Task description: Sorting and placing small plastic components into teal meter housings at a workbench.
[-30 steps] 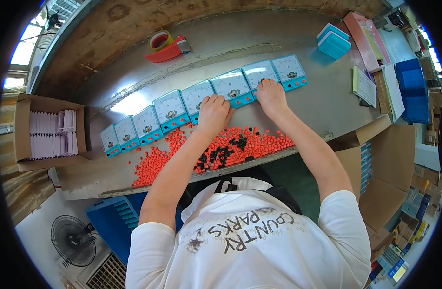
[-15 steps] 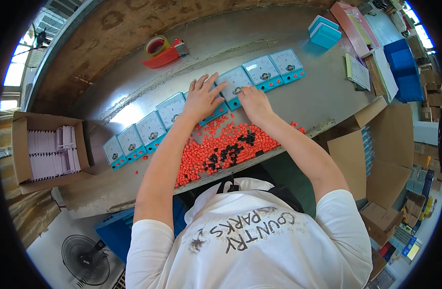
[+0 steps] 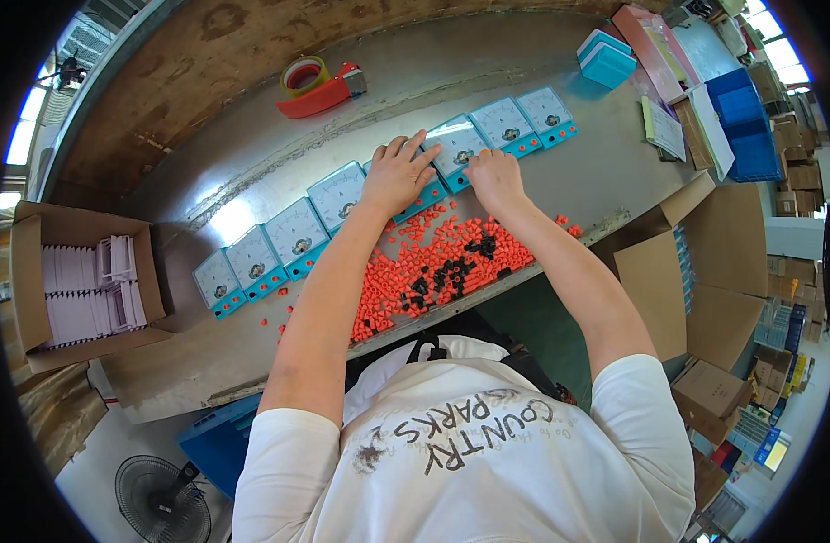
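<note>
A slanting row of panel meters with clear faces and light-blue bases crosses the bench. My left hand [image 3: 398, 178] lies spread over one meter in the middle of the row, hiding most of it, with its fingertips at the edge of the neighbouring meter [image 3: 455, 143]. On that neighbour's lower blue strip my right hand [image 3: 497, 185] presses with its fingers pinched together. Whatever they hold is hidden. Just below both hands spreads a heap of small red plastic caps [image 3: 388, 282], with black caps [image 3: 446, 279] among them. Red caps show on the strips of other meters [image 3: 502, 124].
A red tape dispenser [image 3: 320, 95] lies at the back. Two light-blue boxes [image 3: 607, 61] stand at the far right, near a notepad [image 3: 662, 129]. A carton of pale plastic frames [image 3: 89, 290] sits at the left, and an open carton [image 3: 650, 299] at the right.
The view has shifted slightly. My right hand remains at the same meter, and the orange-red piece at its fingertips no longer shows. My left hand stays spread on the meters.
</note>
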Tool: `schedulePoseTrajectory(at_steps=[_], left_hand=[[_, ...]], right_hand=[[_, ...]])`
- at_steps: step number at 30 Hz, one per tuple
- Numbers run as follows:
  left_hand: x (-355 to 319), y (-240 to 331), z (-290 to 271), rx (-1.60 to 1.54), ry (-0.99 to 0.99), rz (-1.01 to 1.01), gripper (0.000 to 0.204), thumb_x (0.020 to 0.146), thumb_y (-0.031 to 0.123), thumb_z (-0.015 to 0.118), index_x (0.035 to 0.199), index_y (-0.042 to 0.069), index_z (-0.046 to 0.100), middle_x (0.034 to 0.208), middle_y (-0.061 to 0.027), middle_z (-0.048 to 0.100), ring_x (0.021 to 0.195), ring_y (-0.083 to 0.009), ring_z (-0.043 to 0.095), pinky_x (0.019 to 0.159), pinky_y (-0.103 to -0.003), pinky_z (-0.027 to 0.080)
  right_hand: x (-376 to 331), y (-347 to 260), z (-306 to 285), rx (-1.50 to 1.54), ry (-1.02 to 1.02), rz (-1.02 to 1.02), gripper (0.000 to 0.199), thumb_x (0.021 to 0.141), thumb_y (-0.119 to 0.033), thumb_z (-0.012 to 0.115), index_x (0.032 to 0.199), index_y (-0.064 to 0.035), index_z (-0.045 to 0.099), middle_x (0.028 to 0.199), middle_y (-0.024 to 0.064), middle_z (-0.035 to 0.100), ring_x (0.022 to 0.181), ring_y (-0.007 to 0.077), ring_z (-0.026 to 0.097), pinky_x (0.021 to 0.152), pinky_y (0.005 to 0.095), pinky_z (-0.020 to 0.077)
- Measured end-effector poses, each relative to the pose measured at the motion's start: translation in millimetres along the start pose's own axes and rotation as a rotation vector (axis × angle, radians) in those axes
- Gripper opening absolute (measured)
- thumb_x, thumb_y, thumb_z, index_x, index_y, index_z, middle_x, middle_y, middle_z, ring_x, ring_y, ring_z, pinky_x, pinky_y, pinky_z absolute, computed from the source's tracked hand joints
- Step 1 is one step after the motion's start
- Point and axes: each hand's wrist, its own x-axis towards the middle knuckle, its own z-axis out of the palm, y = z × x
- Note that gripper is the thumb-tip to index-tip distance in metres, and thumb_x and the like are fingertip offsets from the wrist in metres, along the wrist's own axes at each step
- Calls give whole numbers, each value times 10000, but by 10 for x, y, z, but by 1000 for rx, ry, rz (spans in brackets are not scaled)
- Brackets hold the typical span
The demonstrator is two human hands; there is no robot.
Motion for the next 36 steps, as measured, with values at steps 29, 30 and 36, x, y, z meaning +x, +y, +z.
schedulePoseTrajectory(at_steps=[29, 30, 36], left_hand=[[-9, 0, -20, 1, -13, -18, 386, 886, 329, 482, 1262, 245, 499, 1368, -42, 395, 1207, -271, 392, 994, -420, 319], [-14, -3, -19, 2, -11, -19, 385, 885, 326, 484, 1261, 246, 500, 1367, -43, 396, 1206, -273, 393, 992, -421, 320], [-6, 7, -1, -10, -3, -12, 383, 879, 314, 498, 1256, 247, 503, 1366, -45, 397, 1201, -277, 396, 989, -425, 320]], right_hand=[[-100, 241, -20, 367, 108, 83, 105, 750, -98, 550, 817, -35, 600, 866, 118, 573, 857, 270, 566, 698, 389, 475], [-81, 250, -5, 322, 53, 105, 108, 749, -87, 541, 825, -41, 602, 872, 112, 574, 861, 265, 566, 696, 386, 476], [9, 200, 108, 63, 27, 119, 97, 791, -132, 542, 803, -75, 619, 837, 96, 594, 815, 238, 587, 652, 378, 484]])
